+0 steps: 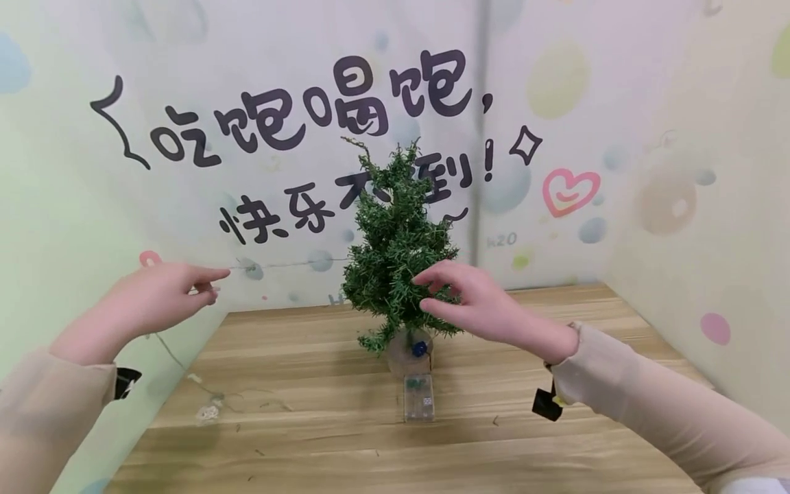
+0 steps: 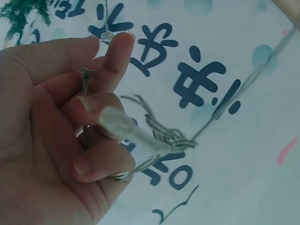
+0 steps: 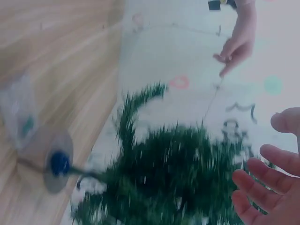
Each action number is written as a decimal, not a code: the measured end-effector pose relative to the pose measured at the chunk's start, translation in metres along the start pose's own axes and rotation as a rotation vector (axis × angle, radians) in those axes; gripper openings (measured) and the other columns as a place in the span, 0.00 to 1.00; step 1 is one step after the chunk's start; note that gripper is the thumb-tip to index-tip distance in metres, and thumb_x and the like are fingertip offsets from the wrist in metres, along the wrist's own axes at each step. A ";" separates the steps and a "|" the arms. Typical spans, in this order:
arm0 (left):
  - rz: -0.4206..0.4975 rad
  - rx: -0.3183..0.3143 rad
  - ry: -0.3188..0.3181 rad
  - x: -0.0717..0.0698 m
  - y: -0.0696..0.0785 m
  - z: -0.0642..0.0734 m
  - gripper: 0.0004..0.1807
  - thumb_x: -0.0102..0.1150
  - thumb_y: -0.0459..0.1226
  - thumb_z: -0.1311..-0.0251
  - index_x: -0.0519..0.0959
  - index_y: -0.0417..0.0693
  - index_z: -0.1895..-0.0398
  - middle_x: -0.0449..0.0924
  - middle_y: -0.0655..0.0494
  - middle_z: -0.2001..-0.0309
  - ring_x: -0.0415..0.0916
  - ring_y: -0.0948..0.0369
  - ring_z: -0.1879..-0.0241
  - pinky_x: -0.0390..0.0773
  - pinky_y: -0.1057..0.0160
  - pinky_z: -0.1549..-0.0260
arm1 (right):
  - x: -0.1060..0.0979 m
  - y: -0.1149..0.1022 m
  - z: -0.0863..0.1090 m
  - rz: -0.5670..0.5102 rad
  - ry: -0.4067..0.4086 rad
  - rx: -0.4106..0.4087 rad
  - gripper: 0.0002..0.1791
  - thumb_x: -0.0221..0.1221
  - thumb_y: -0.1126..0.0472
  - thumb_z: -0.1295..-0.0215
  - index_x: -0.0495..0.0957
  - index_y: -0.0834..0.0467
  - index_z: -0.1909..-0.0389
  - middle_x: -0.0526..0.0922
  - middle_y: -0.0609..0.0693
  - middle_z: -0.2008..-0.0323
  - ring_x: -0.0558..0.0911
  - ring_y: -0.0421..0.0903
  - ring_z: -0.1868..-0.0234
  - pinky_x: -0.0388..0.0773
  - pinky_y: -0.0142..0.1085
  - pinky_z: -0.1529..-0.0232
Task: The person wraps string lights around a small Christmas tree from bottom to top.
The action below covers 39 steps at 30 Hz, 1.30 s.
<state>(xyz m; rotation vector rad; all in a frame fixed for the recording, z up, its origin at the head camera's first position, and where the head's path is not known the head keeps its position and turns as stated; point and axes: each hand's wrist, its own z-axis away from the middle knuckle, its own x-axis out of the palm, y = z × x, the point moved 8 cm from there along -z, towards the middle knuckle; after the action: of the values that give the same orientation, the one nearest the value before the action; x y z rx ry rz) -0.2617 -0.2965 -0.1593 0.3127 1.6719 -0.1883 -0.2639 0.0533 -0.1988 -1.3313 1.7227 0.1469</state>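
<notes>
A small green artificial Christmas tree (image 1: 398,240) stands upright on a round base (image 1: 400,357). To its left, my raised left hand (image 1: 163,295) holds a thin silvery string-light wire (image 1: 296,263), which stretches from the fingers to the tree. In the left wrist view, loops and a twisted clump of the wire (image 2: 173,140) run through and beside the curled fingers. My right hand (image 1: 475,302) is at the tree's right side, fingers spread and slightly bent near the branches. The right wrist view shows its fingers (image 3: 262,187) with nothing held.
A clear box (image 1: 419,398) lies on the wooden table (image 1: 321,425) in front of the base, beside a blue piece (image 1: 420,349). More wire hangs from the left hand down to a small pale tangle (image 1: 208,412). Printed walls stand behind and at both sides.
</notes>
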 end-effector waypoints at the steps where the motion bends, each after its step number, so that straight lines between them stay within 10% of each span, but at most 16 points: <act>1: -0.007 0.007 0.003 0.000 0.004 0.003 0.23 0.48 0.37 0.32 0.72 0.38 0.36 0.84 0.56 0.61 0.57 0.63 0.86 0.62 0.61 0.84 | 0.005 -0.005 -0.001 -0.007 -0.009 -0.020 0.18 0.62 0.60 0.35 0.78 0.60 0.46 0.81 0.50 0.50 0.78 0.44 0.54 0.78 0.39 0.58; 11: -0.068 0.210 0.131 0.014 0.056 0.031 0.20 0.57 0.33 0.38 0.80 0.47 0.42 0.79 0.73 0.73 0.69 0.69 0.75 0.72 0.60 0.75 | 0.068 -0.052 -0.021 -0.029 -0.116 -0.182 0.26 0.62 0.59 0.36 0.71 0.59 0.38 0.75 0.50 0.40 0.74 0.43 0.41 0.71 0.34 0.42; 22: 0.080 0.393 0.165 0.039 0.103 0.042 0.18 0.62 0.34 0.40 0.82 0.51 0.45 0.82 0.71 0.65 0.76 0.73 0.68 0.79 0.61 0.66 | 0.122 -0.075 -0.039 -0.077 -0.270 -0.177 0.43 0.61 0.55 0.34 0.49 0.56 0.24 0.58 0.50 0.27 0.59 0.41 0.29 0.54 0.33 0.32; 26: 0.166 0.418 0.171 0.042 0.114 0.042 0.17 0.62 0.32 0.40 0.82 0.51 0.46 0.84 0.64 0.59 0.73 0.74 0.71 0.76 0.66 0.72 | 0.135 -0.073 -0.043 -0.112 -0.330 -0.146 0.44 0.60 0.52 0.34 0.47 0.55 0.24 0.67 0.48 0.32 0.78 0.33 0.54 0.67 0.27 0.41; 30: 0.253 0.394 0.182 0.047 0.119 0.039 0.16 0.60 0.30 0.39 0.81 0.55 0.50 0.83 0.66 0.64 0.65 0.75 0.80 0.70 0.70 0.81 | 0.141 -0.065 -0.044 -0.186 -0.365 -0.078 0.42 0.62 0.54 0.34 0.51 0.54 0.25 0.81 0.44 0.50 0.72 0.30 0.78 0.74 0.24 0.57; 39: 0.473 0.317 0.181 0.070 0.109 0.031 0.15 0.60 0.26 0.42 0.73 0.52 0.55 0.81 0.67 0.71 0.75 0.71 0.75 0.75 0.67 0.80 | 0.117 -0.060 -0.054 -0.112 -0.302 -0.058 0.15 0.61 0.62 0.34 0.82 0.58 0.48 0.80 0.40 0.75 0.73 0.32 0.79 0.73 0.25 0.74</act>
<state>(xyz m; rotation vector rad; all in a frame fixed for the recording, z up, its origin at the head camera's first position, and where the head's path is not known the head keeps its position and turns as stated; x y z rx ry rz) -0.2053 -0.1957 -0.2260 0.9754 1.6938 -0.0701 -0.2450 -0.0850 -0.2268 -1.3678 1.3968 0.3189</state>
